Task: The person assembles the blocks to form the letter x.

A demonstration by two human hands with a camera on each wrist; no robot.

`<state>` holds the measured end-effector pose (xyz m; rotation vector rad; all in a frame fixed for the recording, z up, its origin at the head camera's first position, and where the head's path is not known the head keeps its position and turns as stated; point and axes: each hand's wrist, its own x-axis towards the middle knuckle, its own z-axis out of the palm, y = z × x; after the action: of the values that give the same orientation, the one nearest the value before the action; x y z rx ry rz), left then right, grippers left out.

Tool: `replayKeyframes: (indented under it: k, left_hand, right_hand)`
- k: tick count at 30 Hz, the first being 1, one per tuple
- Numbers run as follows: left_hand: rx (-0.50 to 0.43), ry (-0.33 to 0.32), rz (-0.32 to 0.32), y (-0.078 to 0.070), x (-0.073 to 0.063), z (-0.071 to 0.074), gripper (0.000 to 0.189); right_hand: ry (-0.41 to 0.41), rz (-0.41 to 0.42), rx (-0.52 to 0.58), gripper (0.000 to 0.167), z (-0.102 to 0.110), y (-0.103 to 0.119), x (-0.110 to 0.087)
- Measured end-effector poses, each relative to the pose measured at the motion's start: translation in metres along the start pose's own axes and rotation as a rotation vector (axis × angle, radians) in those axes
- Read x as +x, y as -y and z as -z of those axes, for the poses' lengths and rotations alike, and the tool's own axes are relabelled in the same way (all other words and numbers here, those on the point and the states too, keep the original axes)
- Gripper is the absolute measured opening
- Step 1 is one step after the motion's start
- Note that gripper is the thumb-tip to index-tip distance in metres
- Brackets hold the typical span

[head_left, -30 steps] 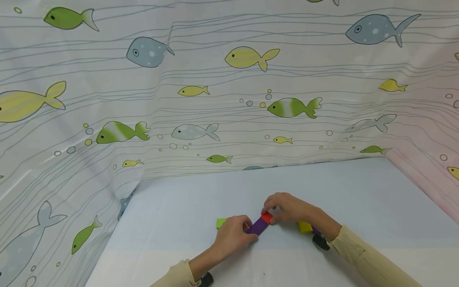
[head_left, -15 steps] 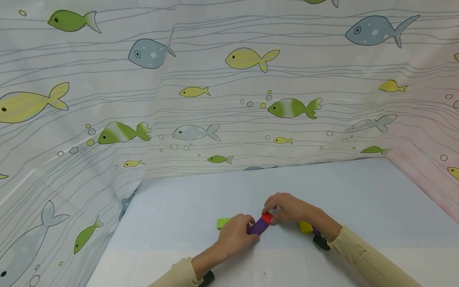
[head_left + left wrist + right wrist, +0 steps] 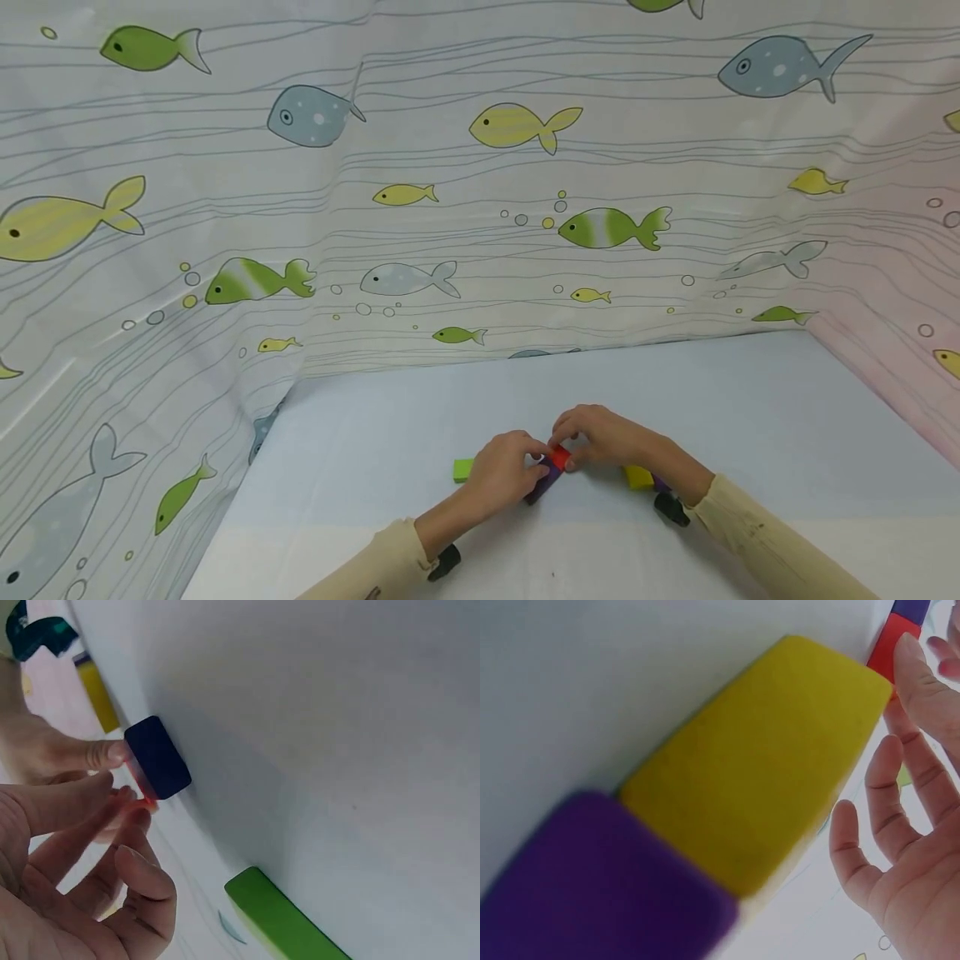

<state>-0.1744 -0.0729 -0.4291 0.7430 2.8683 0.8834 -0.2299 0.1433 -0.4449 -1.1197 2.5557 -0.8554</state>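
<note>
In the head view, a red block (image 3: 559, 457) and a dark purple block (image 3: 545, 481) lie end to end in a slanted row on the table. My right hand (image 3: 600, 435) pinches the red block between thumb and index finger. My left hand (image 3: 501, 473) reaches over the row, its index fingertip at the red block and its thumb overlapping the purple one. From the left wrist, the purple block's end (image 3: 157, 757) lies beyond the left thumb and fingertips, which stand apart. The right wrist view shows the right thumb on the red block (image 3: 893, 648), other fingers loosely bent.
A light green block (image 3: 462, 470) lies left of the left hand. Under the right forearm sit a yellow block (image 3: 639, 477) and another purple block (image 3: 661, 482), end to end. A fish-print curtain (image 3: 420, 233) hangs behind the white table (image 3: 390, 417).
My left hand has moved right and away from me, from the purple block's near end up to where it meets the red block. The right hand keeps its place on the red block.
</note>
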Motion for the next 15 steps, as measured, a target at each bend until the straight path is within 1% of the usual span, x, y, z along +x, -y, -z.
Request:
replayKeyframes:
  k: [6,10,15]
  left_hand:
    - [0.009,0.002,0.003,0.001,0.007,-0.006,0.014]
    - [0.008,0.013,0.011,0.002,0.009,-0.007,0.015]
    - [-0.039,0.028,0.027,0.004,0.012,-0.008,0.015]
  right_hand:
    - [0.001,-0.006,0.001,0.024,0.000,-0.001,0.001]
    - [0.002,-0.008,0.018,0.024,0.000,-0.001,0.000]
    - [0.000,-0.009,0.013,0.024,0.000,-0.001,0.000]
